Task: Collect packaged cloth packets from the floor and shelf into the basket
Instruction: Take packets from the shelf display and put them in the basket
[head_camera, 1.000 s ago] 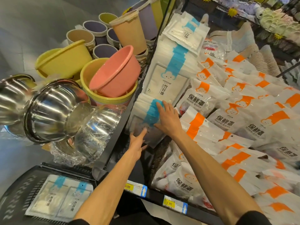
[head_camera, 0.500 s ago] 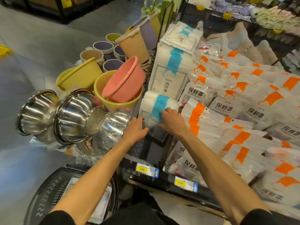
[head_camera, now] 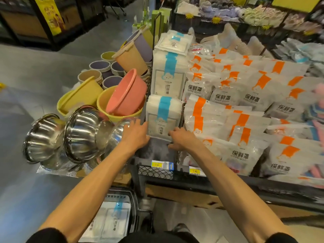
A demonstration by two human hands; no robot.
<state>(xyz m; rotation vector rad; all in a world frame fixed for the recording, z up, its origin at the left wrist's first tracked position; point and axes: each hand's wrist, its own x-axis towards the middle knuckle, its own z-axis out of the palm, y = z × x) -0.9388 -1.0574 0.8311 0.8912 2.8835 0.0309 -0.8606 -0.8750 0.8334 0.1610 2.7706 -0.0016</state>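
Shop shelf (head_camera: 154, 173): cloth packet stack (head_camera: 164, 118), 12 o'clock of hands; left hand (head_camera: 135, 135), right hand (head_camera: 182, 139) each gripping a lower corner. Basket (head_camera: 134, 207), 6 o'clock, containing packets (head_camera: 112, 221).

Dim store light, soft blur, warped edges
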